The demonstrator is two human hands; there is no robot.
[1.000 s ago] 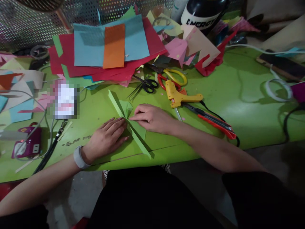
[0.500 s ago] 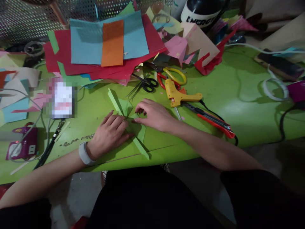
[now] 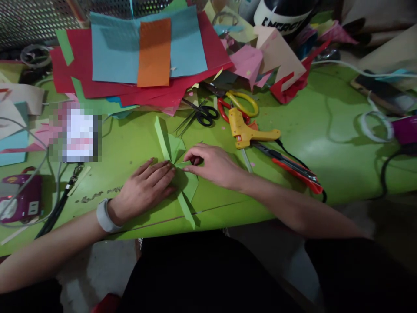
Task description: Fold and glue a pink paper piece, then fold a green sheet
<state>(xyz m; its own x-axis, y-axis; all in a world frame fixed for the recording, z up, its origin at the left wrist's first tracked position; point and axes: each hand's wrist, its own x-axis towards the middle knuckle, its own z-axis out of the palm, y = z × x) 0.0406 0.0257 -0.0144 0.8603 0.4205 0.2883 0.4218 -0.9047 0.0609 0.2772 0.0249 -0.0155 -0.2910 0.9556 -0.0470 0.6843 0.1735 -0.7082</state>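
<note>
A folded light-green paper piece (image 3: 189,184) lies on the green tabletop, with one narrow strip reaching up and another down toward the table's front edge. My left hand (image 3: 143,189), with a grey band on the wrist, lies flat over its left part, fingers stretched out. From the right, my right hand (image 3: 211,165) pinches a fold of the paper between thumb and index finger near its middle. Part of the paper is hidden under my left hand.
Black-handled scissors (image 3: 206,115), red and yellow handled tools, a yellow glue gun (image 3: 241,128) and a red cutter (image 3: 293,169) lie beyond and right. Stacked coloured paper (image 3: 114,56) is at the back. A purple device (image 3: 22,195) and cables sit left.
The view has shifted slightly. The paper has turned a little, its lower strip now pointing more steeply toward the front edge. Both hands remain on it.
</note>
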